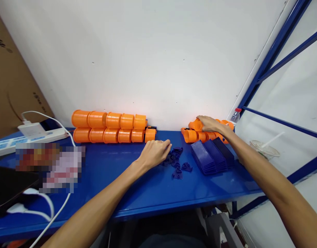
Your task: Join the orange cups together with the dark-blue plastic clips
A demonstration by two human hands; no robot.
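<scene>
My left hand (154,153) is closed, its fingers curled down at the left edge of a loose pile of small dark blue plastic pieces (177,156). Whatever its fingertips hold, if anything, is hidden. Farther right, my right hand (209,124) is wrapped over an orange plastic cup (196,125) in the upper row of a short stack against the wall. More orange cups (191,136) lie on their sides below it. Just in front of that stack, flat blue plastic plates (203,156) lie in fanned piles.
A long double row of orange cups (113,135) lies along the wall on the left. A power strip (52,134) with a white charger (31,130), cables and a dark device (13,187) occupy the left end. A red-capped bottle (236,116) stands by the blue frame (260,77).
</scene>
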